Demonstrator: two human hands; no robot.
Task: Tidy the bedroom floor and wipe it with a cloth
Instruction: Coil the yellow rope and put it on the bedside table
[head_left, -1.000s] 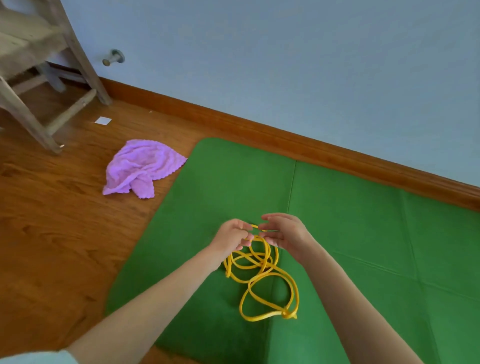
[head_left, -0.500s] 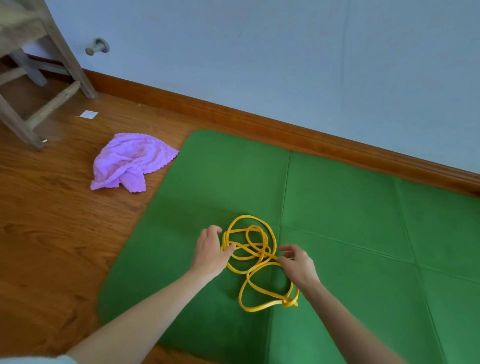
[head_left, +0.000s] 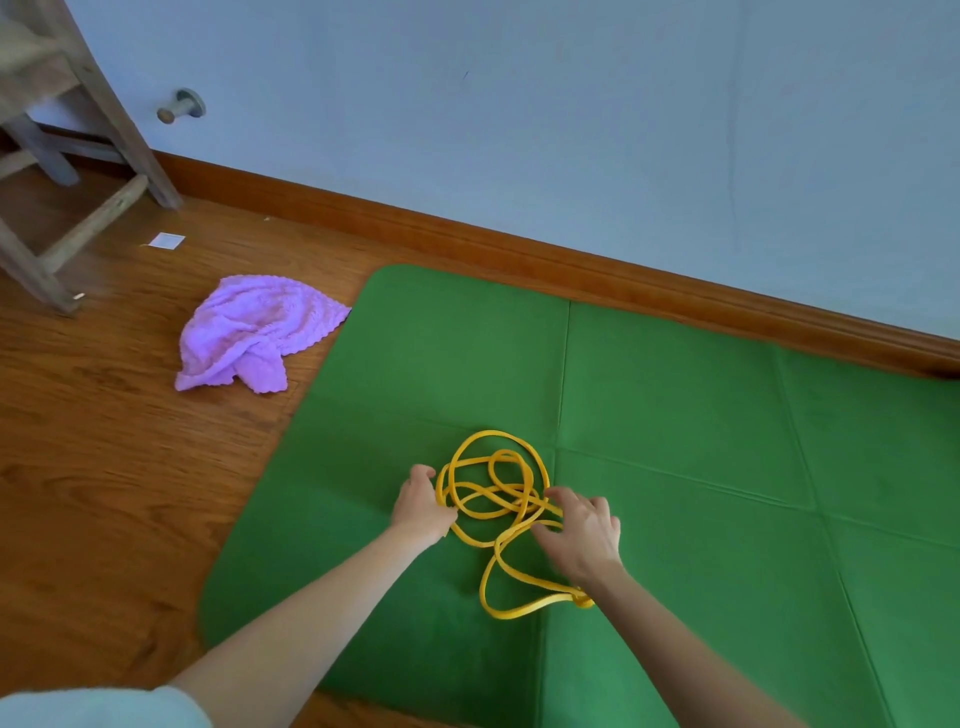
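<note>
Head view: tangled yellow rubber band (head_left: 496, 499) lies between both hands, left hand (head_left: 421, 506) gripping its edge, right hand (head_left: 582, 535) spread loosely over it.

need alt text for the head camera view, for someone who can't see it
Two bare hands, left hand and right hand, reach into a tangled yellow rubber band loop lying on a green folding foam mat. A crumpled lilac cloth lies on the wooden floor to the left.

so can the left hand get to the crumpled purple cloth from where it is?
Probably yes: nothing lies between the left hand and the crumpled purple cloth, but it grips the yellow cord.
</note>
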